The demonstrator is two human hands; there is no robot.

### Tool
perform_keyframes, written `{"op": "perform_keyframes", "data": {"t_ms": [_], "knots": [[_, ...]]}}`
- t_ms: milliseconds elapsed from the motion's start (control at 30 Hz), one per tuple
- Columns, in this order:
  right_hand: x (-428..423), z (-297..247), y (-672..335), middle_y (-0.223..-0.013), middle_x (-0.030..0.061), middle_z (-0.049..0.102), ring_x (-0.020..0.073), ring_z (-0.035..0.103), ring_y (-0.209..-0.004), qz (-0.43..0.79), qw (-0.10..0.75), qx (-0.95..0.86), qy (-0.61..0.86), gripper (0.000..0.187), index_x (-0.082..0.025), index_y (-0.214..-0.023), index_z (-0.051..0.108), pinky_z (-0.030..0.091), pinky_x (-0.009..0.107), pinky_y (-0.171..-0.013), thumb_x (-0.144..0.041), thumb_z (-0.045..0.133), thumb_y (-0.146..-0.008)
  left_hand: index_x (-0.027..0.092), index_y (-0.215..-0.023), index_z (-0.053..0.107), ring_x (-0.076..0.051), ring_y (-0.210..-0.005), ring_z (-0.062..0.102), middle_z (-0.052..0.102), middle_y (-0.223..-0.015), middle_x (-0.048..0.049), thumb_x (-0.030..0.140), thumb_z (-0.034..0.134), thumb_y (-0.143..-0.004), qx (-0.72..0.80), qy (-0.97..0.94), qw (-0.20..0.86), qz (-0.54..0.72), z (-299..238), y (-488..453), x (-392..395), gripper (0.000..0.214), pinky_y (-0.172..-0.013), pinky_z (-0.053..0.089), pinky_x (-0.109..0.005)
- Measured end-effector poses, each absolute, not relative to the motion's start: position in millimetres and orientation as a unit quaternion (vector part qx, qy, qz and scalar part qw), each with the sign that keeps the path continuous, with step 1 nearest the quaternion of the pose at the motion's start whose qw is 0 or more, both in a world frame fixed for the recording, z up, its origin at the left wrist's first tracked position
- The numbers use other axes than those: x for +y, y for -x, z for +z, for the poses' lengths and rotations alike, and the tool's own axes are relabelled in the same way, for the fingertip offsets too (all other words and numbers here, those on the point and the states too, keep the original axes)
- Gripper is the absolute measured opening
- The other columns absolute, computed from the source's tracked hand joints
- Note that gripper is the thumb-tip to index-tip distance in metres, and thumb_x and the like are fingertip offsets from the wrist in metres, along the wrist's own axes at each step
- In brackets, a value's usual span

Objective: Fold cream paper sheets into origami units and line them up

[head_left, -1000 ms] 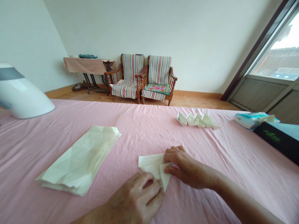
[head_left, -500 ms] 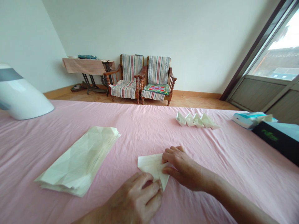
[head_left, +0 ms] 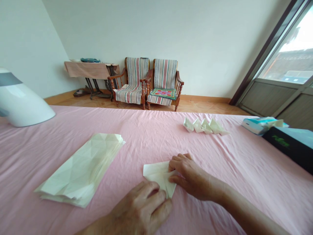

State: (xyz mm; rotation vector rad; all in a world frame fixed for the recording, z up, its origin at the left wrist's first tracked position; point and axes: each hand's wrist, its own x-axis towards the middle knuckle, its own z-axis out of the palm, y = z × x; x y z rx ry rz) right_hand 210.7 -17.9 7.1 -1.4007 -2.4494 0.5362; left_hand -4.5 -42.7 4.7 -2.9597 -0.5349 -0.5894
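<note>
A small cream paper sheet (head_left: 156, 173), partly folded, lies on the pink tablecloth (head_left: 151, 133) in front of me. My left hand (head_left: 141, 210) is curled, its fingertips pressing the paper's near corner. From the right, my right hand (head_left: 189, 176) pins the paper's right side with bent fingers. A stack of creased cream sheets (head_left: 80, 169) lies to the left. Several folded paper boats (head_left: 205, 126) stand in a row farther back on the right.
A white rounded appliance (head_left: 22, 101) sits at the far left. A tissue pack (head_left: 259, 125) and a dark box (head_left: 290, 145) lie at the right edge. Beyond the table stand two striped wooden chairs (head_left: 149, 85), a small side table (head_left: 90, 70) and a window.
The paper's folded flap has been pressed down flatter under my left fingers. Both hands stay in nearly the same place.
</note>
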Motion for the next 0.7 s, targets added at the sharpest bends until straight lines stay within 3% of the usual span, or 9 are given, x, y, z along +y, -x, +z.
{"op": "perform_keyframes", "data": {"t_ms": [167, 300, 467, 700], "knots": [[-17.7, 8.4, -210.6, -0.087, 0.001, 0.063, 0.0176, 0.054, -0.085, 0.191, 0.137, -0.844, 0.483, 0.006, -0.018, -0.084, 0.06, 0.03, 0.033, -0.081, -0.014, 0.064, -0.085, 0.012, -0.112, 0.063, -0.02, -0.086, 0.058, 0.067, -0.091, -0.0049, 0.017, 0.04, -0.101, -0.174, 0.966, 0.042, -0.189, 1.4, 4.4, -43.4, 0.026, -0.081, 0.053, -0.034], [-16.6, 9.4, -209.8, -0.086, 0.0011, 0.063, 0.0177, 0.054, -0.084, 0.196, 0.134, -0.843, 0.482, 0.006, -0.017, -0.082, 0.059, 0.03, 0.033, -0.081, -0.015, 0.064, -0.085, 0.01, -0.107, 0.064, -0.018, -0.079, 0.057, 0.066, -0.087, -0.0044, 0.017, 0.033, -0.103, -0.122, 0.963, 0.058, -0.234, -0.6, 4.0, -41.5, 0.032, -0.073, 0.054, -0.03], [-16.5, 10.2, -209.6, -0.086, 0.0016, 0.063, 0.0181, 0.054, -0.084, 0.2, 0.134, -0.841, 0.485, 0.006, -0.017, -0.082, 0.059, 0.031, 0.034, -0.081, -0.014, 0.063, -0.085, 0.011, -0.115, 0.061, -0.021, -0.09, 0.057, 0.066, -0.095, -0.0053, 0.017, 0.035, -0.102, -0.169, 0.969, 0.041, -0.175, -2.1, 5.8, -43.7, 0.029, -0.083, 0.053, -0.035], [-19.4, 7.2, -208.4, -0.085, 0.0002, 0.062, 0.0177, 0.052, -0.084, 0.217, 0.158, -0.823, 0.5, 0.01, -0.018, -0.079, 0.058, 0.03, 0.034, -0.08, -0.011, 0.065, -0.081, 0.011, -0.108, 0.063, -0.019, -0.078, 0.056, 0.065, -0.084, -0.0052, 0.016, 0.046, -0.098, -0.111, 0.953, 0.096, -0.265, -28.6, 4.8, -32.7, 0.02, -0.069, 0.053, -0.031]]}}
